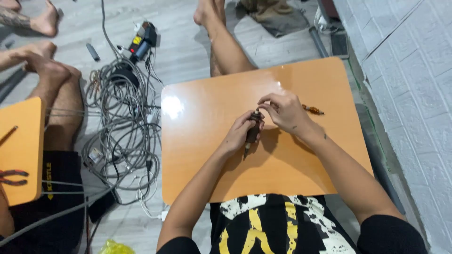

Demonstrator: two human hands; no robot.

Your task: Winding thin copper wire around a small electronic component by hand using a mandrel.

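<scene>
Head view, looking straight down. Small orange lap table in the middle, glossy top with a glare spot at upper left, rounded corners, resting over the legs. Left hand wrapped around a dark brown cylindrical tool, held just above the tabletop near its centre, metal tip poking out below the fist. Right hand pinching the tool's top end with thumb and fingertips, fingers curled shut on it. Small orange-handled piece lying on the table just right of the right hand, apart from it. Black shirt with yellow and white print at bottom edge. Floor: pale grey plank pattern. Big tangle of grey cables just left of the table, running up to a black and yellow device on the floor. Second orange table at far left, red-handled pliers on it, another person's bare legs beside it. White embossed brick-pattern wall along the right. Crumpled brown cloth on the floor at top, near a bare foot. Yellow bag at bottom left.
</scene>
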